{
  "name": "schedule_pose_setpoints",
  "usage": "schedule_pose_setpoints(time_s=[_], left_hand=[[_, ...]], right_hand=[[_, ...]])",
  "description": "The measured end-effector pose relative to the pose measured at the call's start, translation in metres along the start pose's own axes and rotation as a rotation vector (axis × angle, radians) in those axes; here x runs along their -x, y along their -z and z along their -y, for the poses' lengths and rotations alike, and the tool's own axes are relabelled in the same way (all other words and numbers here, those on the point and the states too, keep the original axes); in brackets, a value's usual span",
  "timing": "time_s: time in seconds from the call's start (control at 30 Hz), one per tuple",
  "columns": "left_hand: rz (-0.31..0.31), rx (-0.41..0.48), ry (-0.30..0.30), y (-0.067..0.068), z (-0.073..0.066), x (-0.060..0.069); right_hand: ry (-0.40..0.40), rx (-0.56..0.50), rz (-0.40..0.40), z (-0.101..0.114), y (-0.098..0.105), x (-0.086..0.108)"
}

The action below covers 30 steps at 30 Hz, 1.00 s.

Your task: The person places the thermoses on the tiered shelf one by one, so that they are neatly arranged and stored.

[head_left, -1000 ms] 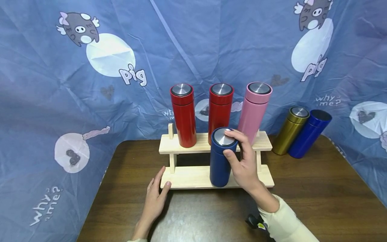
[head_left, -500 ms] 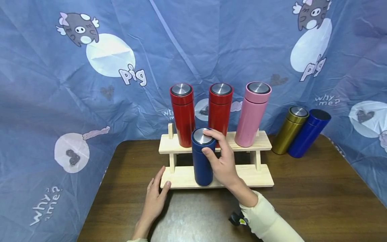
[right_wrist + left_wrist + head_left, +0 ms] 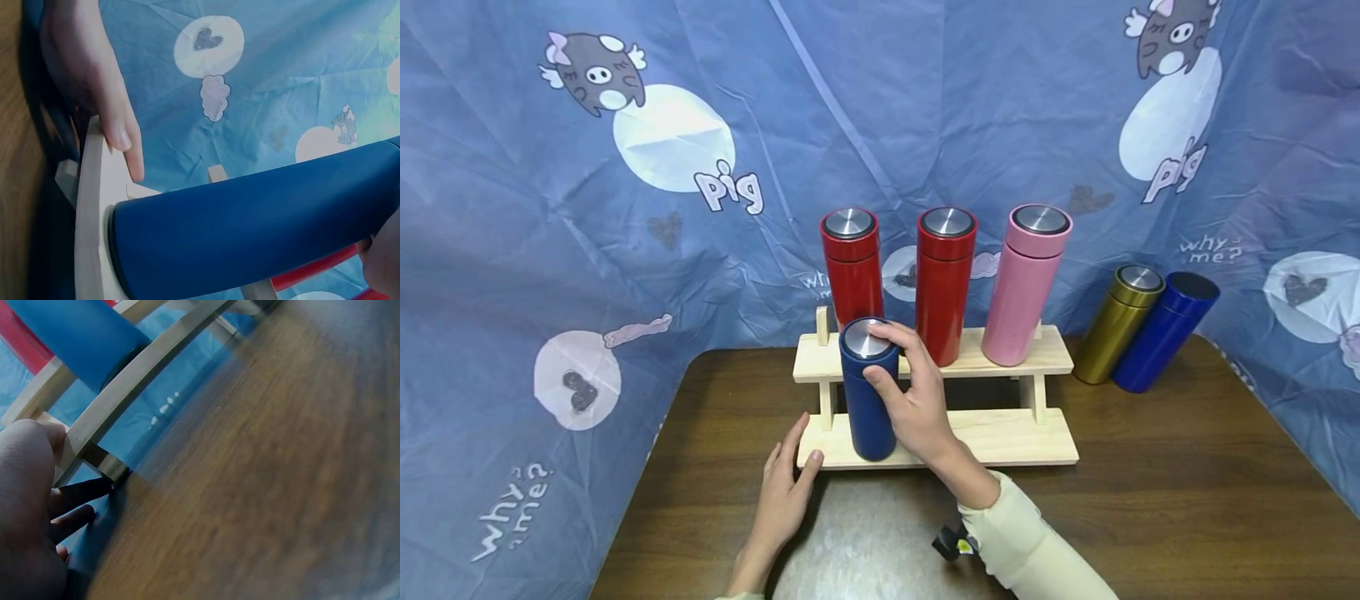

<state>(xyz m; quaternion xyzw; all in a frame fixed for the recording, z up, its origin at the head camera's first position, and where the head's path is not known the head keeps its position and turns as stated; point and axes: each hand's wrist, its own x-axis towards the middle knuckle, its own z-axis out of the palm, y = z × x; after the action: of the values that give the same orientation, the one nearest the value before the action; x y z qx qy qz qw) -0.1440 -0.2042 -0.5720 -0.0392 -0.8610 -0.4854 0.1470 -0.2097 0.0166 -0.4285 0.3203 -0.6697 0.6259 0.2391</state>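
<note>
A dark blue thermos bottle [image 3: 868, 417] with a steel lid top stands upright at the left end of the lower board of a two-tier wooden rack [image 3: 1000, 439]. My right hand [image 3: 917, 408] grips it near the top, thumb on the near side and a finger over the lid. In the right wrist view the thermos base [image 3: 140, 250] meets the board. My left hand [image 3: 786, 496] holds the rack's left end; the left wrist view has its thumb [image 3: 47, 434] against the board, other fingers beyond and lower.
On the upper board stand two red thermoses [image 3: 852, 287] [image 3: 945, 292] and a pink one [image 3: 1026, 292]. A gold thermos [image 3: 1112, 333] and a bright blue one [image 3: 1165, 337] lean right of the rack. Patterned blue cloth [image 3: 880, 108] hangs behind the brown table [image 3: 1187, 500].
My right hand has shifted the dark blue thermos leftward along the lower board, from right of the middle to the left end. The left hand stays put.
</note>
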Motion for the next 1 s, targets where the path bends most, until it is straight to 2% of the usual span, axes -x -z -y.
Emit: schedule_pose_setpoints(time_s=[0.4,1.0], left_hand=[[-0.006,-0.003,0.005,0.001,-0.001,0.002],[-0.008,-0.001,0.009,0.0,-0.002,0.0]], right_hand=[[0.01,0.022,-0.012,-0.002,-0.014,0.001],[-0.041,0.024,0.084,0.001,-0.003,0.001]])
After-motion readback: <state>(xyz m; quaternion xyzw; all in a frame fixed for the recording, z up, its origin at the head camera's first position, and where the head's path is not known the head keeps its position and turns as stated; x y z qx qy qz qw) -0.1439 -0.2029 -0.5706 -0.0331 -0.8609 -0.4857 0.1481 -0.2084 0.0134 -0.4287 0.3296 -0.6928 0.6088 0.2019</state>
